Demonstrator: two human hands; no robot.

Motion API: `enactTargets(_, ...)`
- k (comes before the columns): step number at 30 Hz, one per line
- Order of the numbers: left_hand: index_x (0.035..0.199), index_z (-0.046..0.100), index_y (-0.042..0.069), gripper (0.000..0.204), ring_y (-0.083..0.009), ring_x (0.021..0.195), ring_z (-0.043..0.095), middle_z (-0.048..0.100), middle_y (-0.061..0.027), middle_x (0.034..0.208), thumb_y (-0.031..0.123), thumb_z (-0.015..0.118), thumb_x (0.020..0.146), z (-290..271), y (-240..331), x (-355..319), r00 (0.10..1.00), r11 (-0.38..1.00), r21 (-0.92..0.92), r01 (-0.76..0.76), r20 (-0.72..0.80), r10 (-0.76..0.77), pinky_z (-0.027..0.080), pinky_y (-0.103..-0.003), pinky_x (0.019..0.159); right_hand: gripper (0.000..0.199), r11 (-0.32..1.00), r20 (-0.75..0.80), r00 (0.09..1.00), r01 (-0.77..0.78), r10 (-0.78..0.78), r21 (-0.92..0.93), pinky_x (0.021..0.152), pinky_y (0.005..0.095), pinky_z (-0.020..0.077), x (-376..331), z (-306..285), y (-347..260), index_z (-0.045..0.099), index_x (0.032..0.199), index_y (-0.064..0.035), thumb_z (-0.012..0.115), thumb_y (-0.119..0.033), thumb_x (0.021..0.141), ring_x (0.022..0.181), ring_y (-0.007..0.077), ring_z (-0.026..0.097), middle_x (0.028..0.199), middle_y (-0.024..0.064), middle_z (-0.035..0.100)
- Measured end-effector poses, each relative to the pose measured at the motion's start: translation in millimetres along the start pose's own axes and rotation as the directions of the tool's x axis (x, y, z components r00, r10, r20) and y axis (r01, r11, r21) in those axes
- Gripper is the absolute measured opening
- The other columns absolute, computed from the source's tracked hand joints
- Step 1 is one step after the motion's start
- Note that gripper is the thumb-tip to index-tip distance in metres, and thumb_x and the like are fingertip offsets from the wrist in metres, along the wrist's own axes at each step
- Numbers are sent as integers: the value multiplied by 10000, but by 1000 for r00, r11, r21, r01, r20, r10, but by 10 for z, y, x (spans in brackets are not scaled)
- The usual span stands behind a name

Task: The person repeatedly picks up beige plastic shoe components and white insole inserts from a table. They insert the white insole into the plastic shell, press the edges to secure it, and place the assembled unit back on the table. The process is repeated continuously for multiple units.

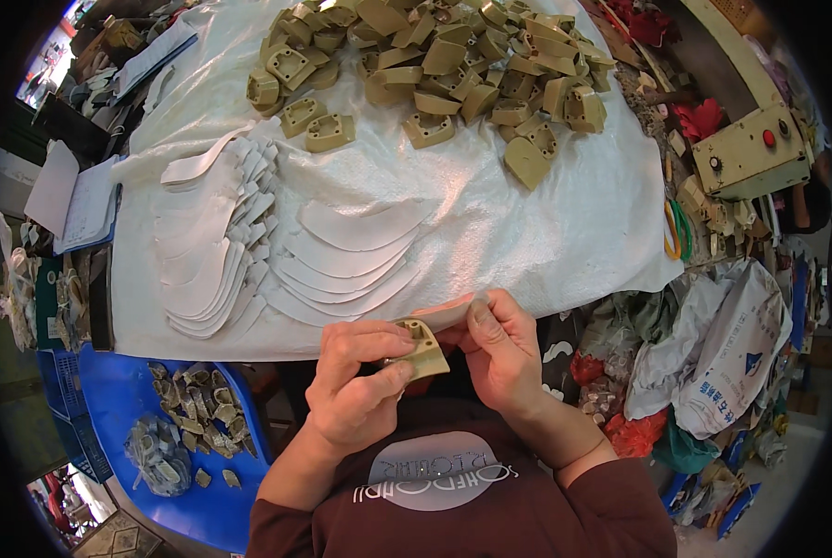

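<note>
Both hands met just above the person's dark maroon shirt (490, 521), nearest the camera. Left hand (356, 391): its fingers (388, 379) were curled closed around an olive-tan plastic heel block (423, 349), thumb pressed along the lower edge, hollow side of the block facing up. Right hand (501, 349): thumb and forefinger were pinched shut on a curved white strip (446, 314), holding it against the top of the same block, so strip and block touched between the two hands. How far the strip was seated on the block could not be told.

Below and to the left, a blue crate (109, 391) held a litter of small grey-tan offcuts (193, 418).

Beyond the hands, the bench (546, 232) was covered with a white sheet. Two fanned stacks of white strips lay on it: a large one at left (207, 251) and a smaller one nearer the middle (346, 256), just beyond the hands. Judged from this, many strips remained unused.

At the far edge lay a big heap of heel blocks (453, 65), apparently bare, which suggested that most of the work was still ahead; no finished pieces could be picked out with certainty.

At far right stood a cream control box with a red button (749, 149), with bags (723, 372) below it.
</note>
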State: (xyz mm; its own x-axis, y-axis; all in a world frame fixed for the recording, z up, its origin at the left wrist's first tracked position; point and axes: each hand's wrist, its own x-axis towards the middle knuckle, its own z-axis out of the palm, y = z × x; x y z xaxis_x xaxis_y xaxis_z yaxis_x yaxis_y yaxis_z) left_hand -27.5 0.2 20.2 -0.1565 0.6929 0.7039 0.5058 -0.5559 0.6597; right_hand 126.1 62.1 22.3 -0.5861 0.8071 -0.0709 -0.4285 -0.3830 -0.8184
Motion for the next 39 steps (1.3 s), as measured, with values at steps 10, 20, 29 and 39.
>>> enactTargets(10, 807, 571, 51, 246, -227, 688, 561, 569, -86, 868, 22, 676, 586, 97, 72, 79, 990, 886, 452, -106, 131, 52, 357, -321, 547, 313, 814, 106, 948, 312, -299, -490, 719, 266, 508, -8, 11, 101, 540, 1125, 45, 411, -211, 1000, 811, 177, 644, 1112, 175, 639)
enactTargets(20, 790, 507, 19, 287, -271, 820, 622, 602, -127, 914, -145, 678, 629, 20, -7, 2, 973, 962, -160, 220, 108, -205, 514, -329, 684, 428, 858, 274, 920, -113, 282, -502, 896, 334, 474, 269, -291, -260, 567, 1156, 33, 710, -199, 826, 1018, 202, 600, 1068, 128, 615)
enactTargets(29, 862, 532, 28, 249, -198, 762, 587, 593, -123, 909, -134, 654, 718, 29, 2, 13, 947, 965, -16, 261, 197, -253, 498, -298, 680, 395, 898, 229, 935, -158, 269, -411, 811, 289, 491, 334, -259, -191, 527, 1204, -9, 666, -156, 864, 864, 137, 609, 959, 98, 655)
enactTargets(39, 892, 548, -24, 151, -107, 789, 589, 620, -131, 963, -115, 617, 793, 124, 53, 1, 722, 608, -493, 622, 60, -689, 506, -231, 669, 176, 702, 332, 903, 423, -273, -573, 838, 312, 403, 307, -229, 28, 585, 1039, -73, 627, -92, 869, 968, 206, 459, 1033, 73, 507)
